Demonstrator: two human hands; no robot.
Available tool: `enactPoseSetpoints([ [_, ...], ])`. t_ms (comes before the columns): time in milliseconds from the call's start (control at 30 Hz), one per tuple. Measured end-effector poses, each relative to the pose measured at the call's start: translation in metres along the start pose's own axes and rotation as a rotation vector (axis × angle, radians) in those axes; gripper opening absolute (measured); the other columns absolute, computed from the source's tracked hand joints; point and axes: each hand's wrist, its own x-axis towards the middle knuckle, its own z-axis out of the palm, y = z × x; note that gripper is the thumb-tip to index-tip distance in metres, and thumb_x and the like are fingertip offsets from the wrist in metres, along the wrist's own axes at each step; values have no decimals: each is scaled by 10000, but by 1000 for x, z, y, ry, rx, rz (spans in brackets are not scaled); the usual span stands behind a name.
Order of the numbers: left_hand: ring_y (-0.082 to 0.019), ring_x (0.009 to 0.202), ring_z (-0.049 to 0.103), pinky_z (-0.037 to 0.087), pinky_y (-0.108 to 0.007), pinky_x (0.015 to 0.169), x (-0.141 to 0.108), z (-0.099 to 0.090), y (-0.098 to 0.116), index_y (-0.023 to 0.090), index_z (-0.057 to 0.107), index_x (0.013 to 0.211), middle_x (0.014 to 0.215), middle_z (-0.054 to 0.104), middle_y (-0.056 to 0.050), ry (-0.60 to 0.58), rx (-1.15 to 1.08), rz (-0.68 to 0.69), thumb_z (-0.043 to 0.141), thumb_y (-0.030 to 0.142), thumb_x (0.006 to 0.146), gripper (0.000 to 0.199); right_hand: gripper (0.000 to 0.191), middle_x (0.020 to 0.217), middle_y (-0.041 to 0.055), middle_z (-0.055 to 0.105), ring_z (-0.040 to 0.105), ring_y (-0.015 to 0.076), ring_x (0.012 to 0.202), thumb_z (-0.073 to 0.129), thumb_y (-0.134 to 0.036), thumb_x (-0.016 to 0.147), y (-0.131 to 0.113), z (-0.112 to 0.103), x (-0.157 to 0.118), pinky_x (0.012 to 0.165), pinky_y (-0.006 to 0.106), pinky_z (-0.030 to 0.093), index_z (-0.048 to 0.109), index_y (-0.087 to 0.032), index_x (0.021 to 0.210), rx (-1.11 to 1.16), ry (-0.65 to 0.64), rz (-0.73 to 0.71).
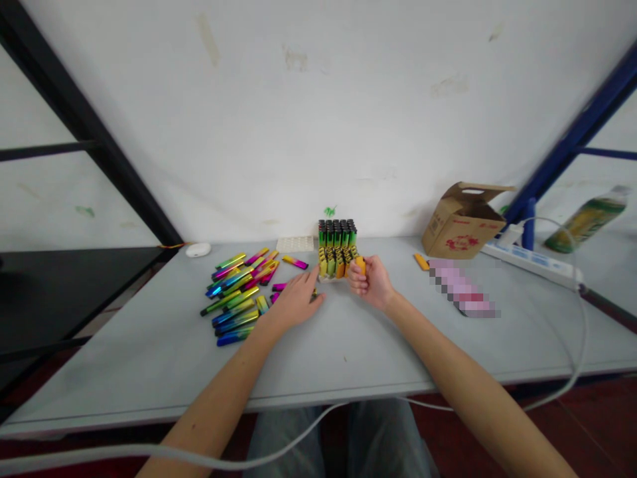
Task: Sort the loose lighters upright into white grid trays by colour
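Note:
Near the wall stands a block of upright lighters [338,234], green with black tops at the back and yellow-orange in front. My right hand [369,282] is at the block's front right corner, its fingers closed round an orange lighter [360,265]. Palm down, my left hand [298,299] lies at the block's front left with fingers spread; a few lighters beside and under it are partly hidden. Further left, shiny multicoloured lighters [239,295] lie in a loose pile. One yellow-pink lighter [295,262] lies apart, behind my left hand.
A white perforated tray [295,243] lies by the wall, a white case [198,249] left of it. To the right are an orange lighter [421,261], a blurred pink item [462,289], an open cardboard box [455,229], a power strip [532,262] and a bottle [587,222].

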Motion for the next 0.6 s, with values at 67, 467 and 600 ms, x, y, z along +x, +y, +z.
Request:
enactPoseSetpoints([
  [67, -304, 1262, 492, 383, -459, 1045, 0, 0, 0, 115, 239, 1479, 1350, 522, -193, -1, 7, 5, 474, 347, 895, 671, 274, 471, -85, 207, 91, 77, 383, 335, -345, 824, 1, 1, 0, 329, 169, 164, 333, -219, 581, -10, 8, -10],
  [467, -312, 1260, 494, 389, -466, 1033, 0, -1, 2, 101, 247, 1470, 1341, 526, -209, -2, -1, 6, 481, 343, 888, 673, 246, 458, -90, 227, 91, 77, 378, 334, -335, 827, 1, 3, 0, 329, 166, 137, 357, -216, 613, -8, 81, -36],
  [600, -314, 1230, 513, 391, -461, 1025, 0, 0, 2, 97, 177, 1493, 1320, 539, -207, -3, 17, -9, 488, 347, 886, 726, 261, 465, -91, 258, 136, 70, 364, 366, -371, 851, 4, 2, 2, 338, 165, 142, 436, -202, 665, -8, 111, -87],
])
